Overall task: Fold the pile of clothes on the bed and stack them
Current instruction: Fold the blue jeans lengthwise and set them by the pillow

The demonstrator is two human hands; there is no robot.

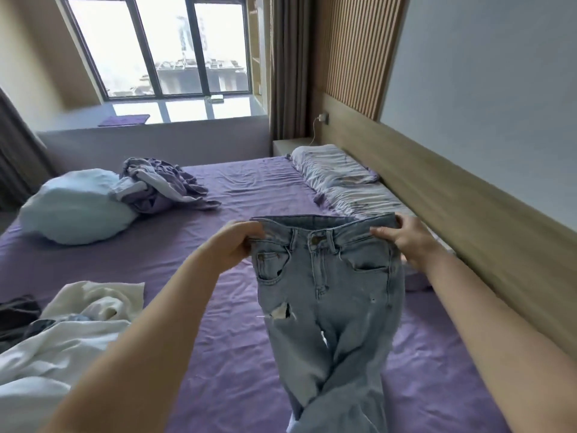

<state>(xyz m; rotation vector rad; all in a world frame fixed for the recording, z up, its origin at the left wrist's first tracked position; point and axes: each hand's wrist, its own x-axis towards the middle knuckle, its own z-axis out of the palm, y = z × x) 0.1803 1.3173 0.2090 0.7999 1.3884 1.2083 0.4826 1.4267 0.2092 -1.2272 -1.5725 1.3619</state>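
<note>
Jeans [327, 295] of pale blue denim hang in the air above a bed [237, 354], held up by the waistband with the front facing the camera. The left hand [237, 243] grips one end of the waistband, fingers curled round the fabric. The right hand [406, 242] pinches the other end, thumb in front and fingers behind. The button and fly sit midway between the two hands, and a frayed rip shows on one thigh. Lower down the two legs twist across each other and drop out of view at the bottom edge.

A purple sheet covers the bed. At the near left lies a pile of clothes [62, 339], mostly white, with dark pieces at its left side. Farther back on the left rests a pale blue pillow [71, 207], and a crumpled purple and white bundle [165, 185] lies against it. Two striped pillows [337, 173] lie along the wooden headboard [452, 195] on the right. Beyond the bed, a large window [156, 48] stands above a wide sill, with a brown curtain [287, 67] hanging at its right side.
</note>
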